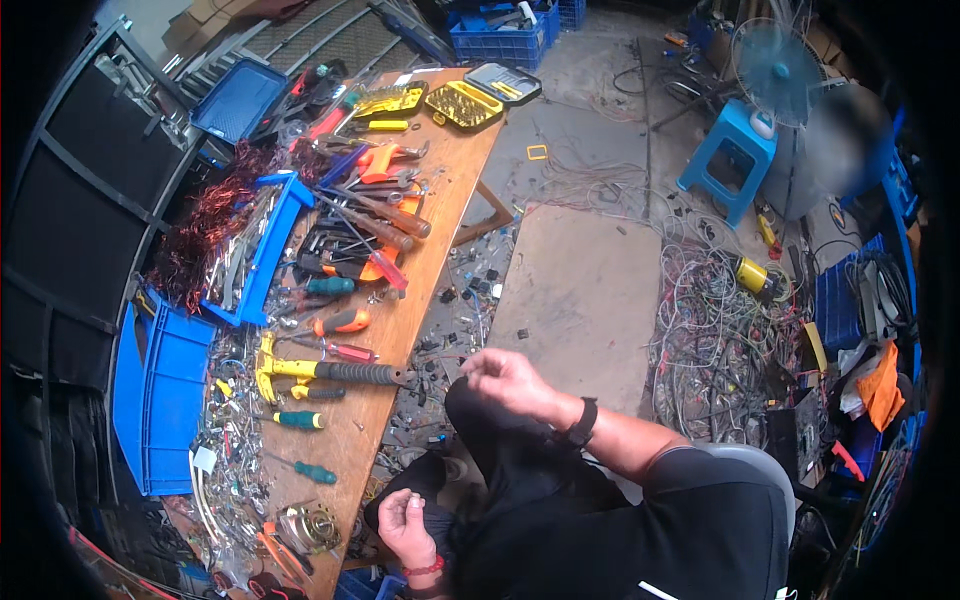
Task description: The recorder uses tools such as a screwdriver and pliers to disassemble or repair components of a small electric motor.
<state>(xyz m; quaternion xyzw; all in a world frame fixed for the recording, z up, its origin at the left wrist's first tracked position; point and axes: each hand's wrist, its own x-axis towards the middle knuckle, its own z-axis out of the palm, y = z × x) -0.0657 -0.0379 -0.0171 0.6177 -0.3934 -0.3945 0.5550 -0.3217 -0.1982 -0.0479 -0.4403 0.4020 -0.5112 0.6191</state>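
My right hand (503,381), with a dark watch on the wrist, is raised over my right knee, just beyond the bench edge. Its fingers are loosely bent and apart, and I see nothing in them. The handle end of a yellow claw hammer (265,372) is nearest to it. Lower down, my left hand (405,525), wearing a red bracelet, is by my other leg near the bench edge. Its fingers are curled in, with nothing visible in them. On the wooden bench (375,440) near it lie a round metal part (310,527), orange-handled pliers (280,550) and a green screwdriver (315,472).
More screwdrivers, wrenches and an open yellow bit case (465,105) cover the bench's far part. Blue bins (175,400) stand along its left side. Tangled wires (710,330) spread over the floor at right, near a blue stool (735,155) and a fan (780,70).
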